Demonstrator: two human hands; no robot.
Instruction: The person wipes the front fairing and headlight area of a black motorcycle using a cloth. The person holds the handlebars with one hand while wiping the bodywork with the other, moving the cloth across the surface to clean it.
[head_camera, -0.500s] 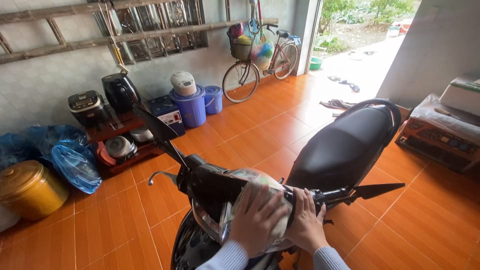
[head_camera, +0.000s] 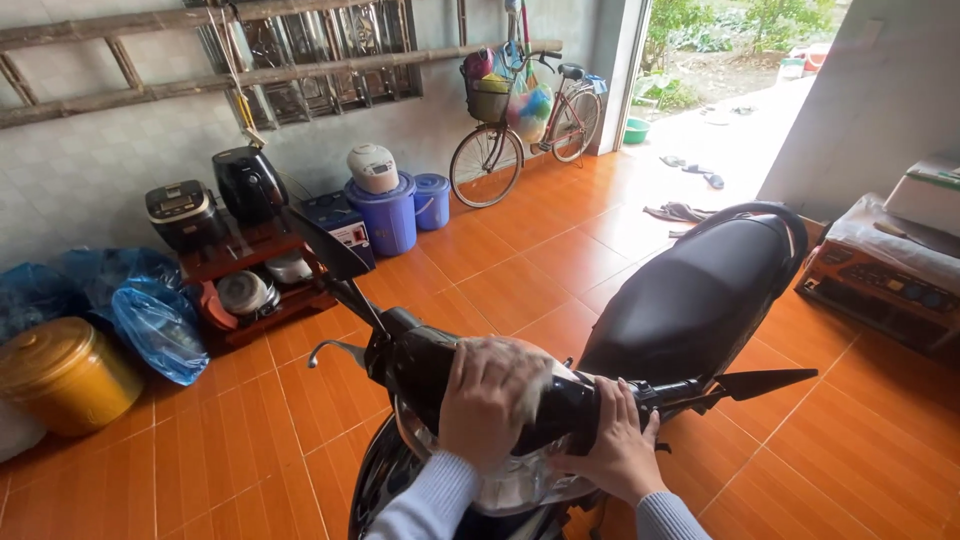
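A black motorbike (head_camera: 690, 290) stands on the orange tiles with its front end towards me. My left hand (head_camera: 488, 398) lies flat on top of the handlebar cowl (head_camera: 420, 365), pressing a pale cloth (head_camera: 535, 362) against it. To its right, my right hand (head_camera: 615, 450) is closed around the black handlebar (head_camera: 668, 392) near the grip. Both sleeves are light blue-grey. A mirror (head_camera: 325, 245) sticks up on the left and another mirror (head_camera: 765, 382) points right. The clear headlight (head_camera: 520, 490) shows under my hands.
Along the left wall stand a low wooden rack (head_camera: 250, 300) with cookers and pots, blue plastic bags (head_camera: 155, 325), a gold pot (head_camera: 65, 372) and blue buckets (head_camera: 390, 215). A bicycle (head_camera: 525, 125) leans by the open doorway. A covered shelf (head_camera: 885, 270) is at right.
My left hand has slid a little up and to the left over the cowl with the cloth, covering more of it. The right hand stays on the handlebar.
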